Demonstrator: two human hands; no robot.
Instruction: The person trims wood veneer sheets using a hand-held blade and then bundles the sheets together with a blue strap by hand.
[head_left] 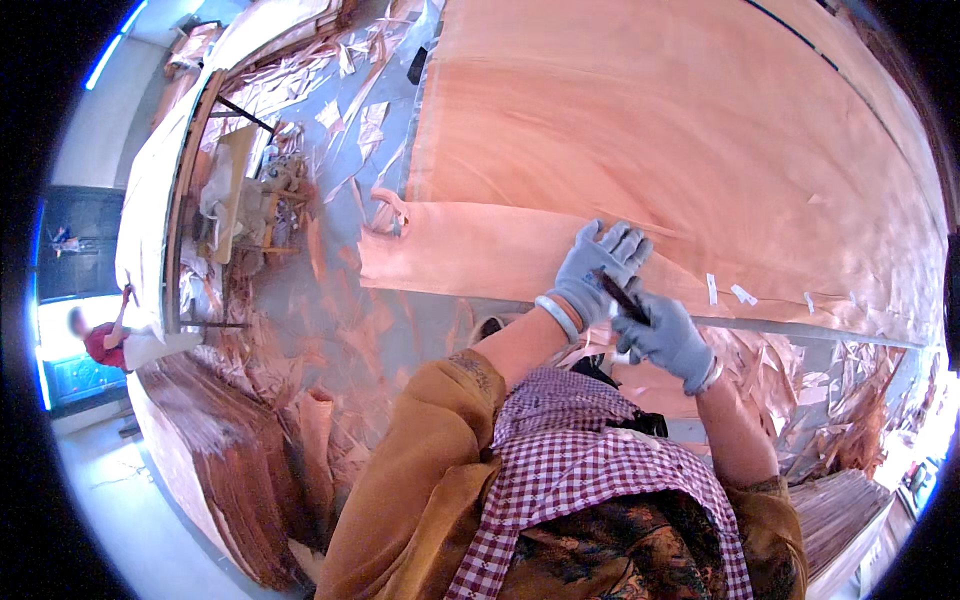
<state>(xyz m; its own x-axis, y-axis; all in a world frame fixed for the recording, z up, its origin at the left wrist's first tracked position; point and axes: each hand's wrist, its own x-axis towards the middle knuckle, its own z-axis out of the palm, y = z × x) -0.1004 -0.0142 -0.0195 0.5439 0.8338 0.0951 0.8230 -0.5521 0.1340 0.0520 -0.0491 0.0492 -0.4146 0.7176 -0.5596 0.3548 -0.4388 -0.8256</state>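
A large reddish wood veneer sheet (600, 120) covers the table in front of me. Along its near edge lies a paler veneer strip (470, 245), whose torn left end sticks out past the sheet and curls up. My left hand (598, 262), in a grey glove, rests flat on this strip with fingers stretched out. Close beside it on the right, my right hand (668, 338), gloved too, is closed around a dark, narrow, knife-like tool (622, 296). The tool points up and left toward the left wrist; whether it has a blade cannot be made out.
Small white tape pieces (742, 294) stick to the sheet at right. Veneer scraps (345, 350) litter the floor. Stacked veneer (225, 470) stands at lower left, another stack (835, 520) at lower right. Far left, a person in red (106, 343) stands by another table (150, 220).
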